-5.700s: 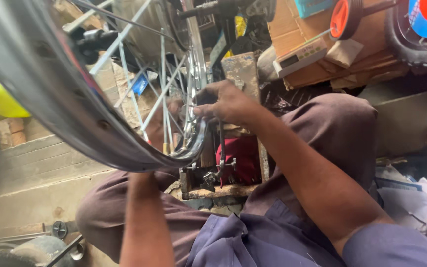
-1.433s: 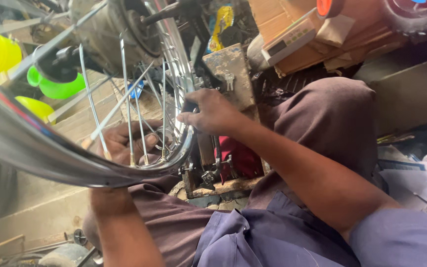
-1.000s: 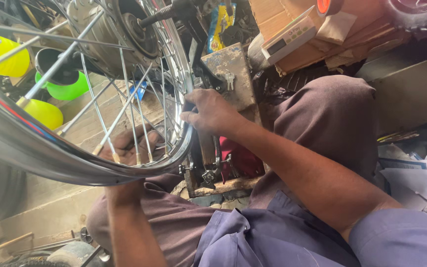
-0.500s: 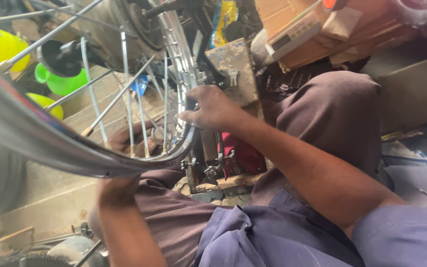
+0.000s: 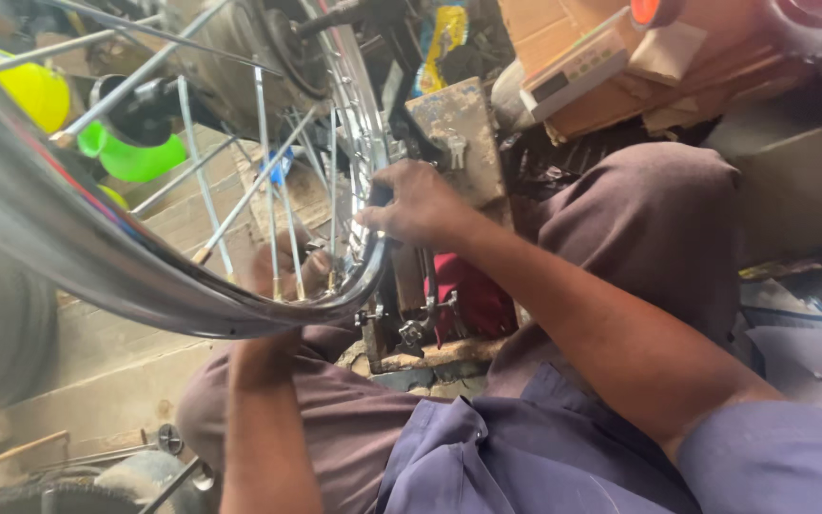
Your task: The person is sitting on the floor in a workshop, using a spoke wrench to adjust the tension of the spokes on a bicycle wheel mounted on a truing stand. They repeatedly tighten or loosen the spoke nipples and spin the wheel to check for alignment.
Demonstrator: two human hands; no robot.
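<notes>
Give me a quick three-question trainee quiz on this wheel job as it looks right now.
1. True or false: the right hand grips the rim from outside.
2. Where is the left hand? A) behind the spokes B) on the knee C) on the boxes
3. What colour are the two round things past the wheel, upper left?

Key: 1 true. 2 A. 3 yellow and green.
</notes>
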